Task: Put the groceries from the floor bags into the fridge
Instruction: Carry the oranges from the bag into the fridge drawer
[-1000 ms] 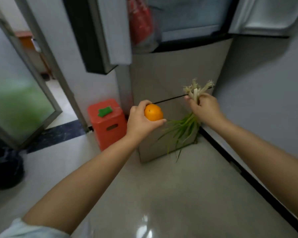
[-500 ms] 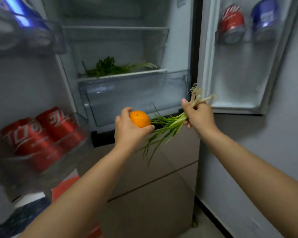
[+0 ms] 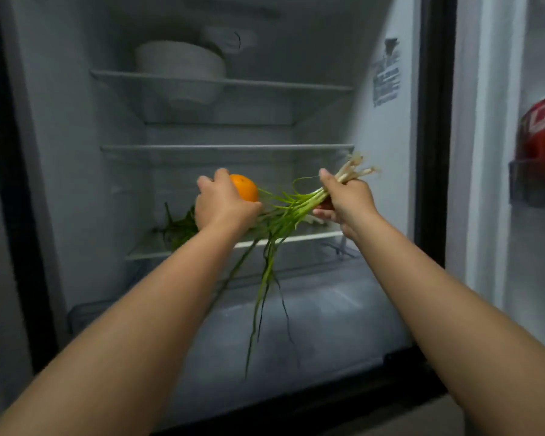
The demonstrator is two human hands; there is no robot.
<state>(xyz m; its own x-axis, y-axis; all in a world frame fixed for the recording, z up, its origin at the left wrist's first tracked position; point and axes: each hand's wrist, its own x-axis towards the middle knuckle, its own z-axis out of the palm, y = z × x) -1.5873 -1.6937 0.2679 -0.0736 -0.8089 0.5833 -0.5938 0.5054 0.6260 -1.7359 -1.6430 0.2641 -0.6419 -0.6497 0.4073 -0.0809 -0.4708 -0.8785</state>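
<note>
A person is reaching both bare arms into an open fridge (image 3: 76,184), each hand carrying produce at about the height of the lowest glass shelf (image 3: 312,236). The left hand (image 3: 224,204) is cupping an orange (image 3: 244,187), its fingers and thumb curling around the fruit so that only the upper right side of the orange is showing above the knuckles. Just to the right, the right hand (image 3: 348,204) is gripping a bunch of spring onions (image 3: 283,215) near the root end; the pale roots are sticking up and to the right of the fist, while the green tops are trailing leftward beneath the orange and drooping down in front of the clear drawer (image 3: 328,309) below the shelf. The two hands are sitting near each other, with the onion stalks bridging the space between them. Behind the left hand, some dark leafy greens (image 3: 178,228) are lying on the lowest shelf. Higher up, a white bowl (image 3: 180,62) is resting on the top shelf (image 3: 280,84). At the right edge, a red can (image 3: 541,133) is standing in a door rack (image 3: 535,184).
</note>
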